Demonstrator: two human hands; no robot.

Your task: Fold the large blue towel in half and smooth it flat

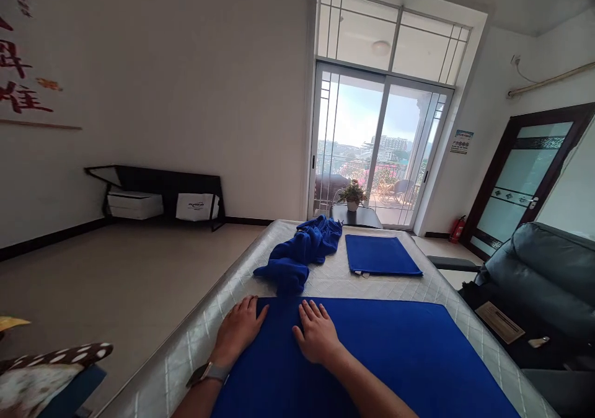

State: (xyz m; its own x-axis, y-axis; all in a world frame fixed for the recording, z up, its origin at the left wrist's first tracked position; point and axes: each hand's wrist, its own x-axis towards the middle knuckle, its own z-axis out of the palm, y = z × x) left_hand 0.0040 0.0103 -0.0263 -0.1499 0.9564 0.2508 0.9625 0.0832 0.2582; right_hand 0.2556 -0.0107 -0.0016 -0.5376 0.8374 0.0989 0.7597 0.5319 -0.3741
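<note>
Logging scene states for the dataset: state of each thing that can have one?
Near blue cloth, spread flat, partly out of frame
Far-left blue cloth, crumpled
Far-right blue cloth, flat rectangle, looks folded
Left hand, open, palm down at near cloth's left edge
Right hand, open, palm down on near cloth
Wristwatch, on left wrist
Sliding glass door, looks shut
Dark-framed door, looks shut

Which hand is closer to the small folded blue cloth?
Right. The right hand is left of the folded blue cloth and nearer the camera; the left hand is even farther left.
</note>
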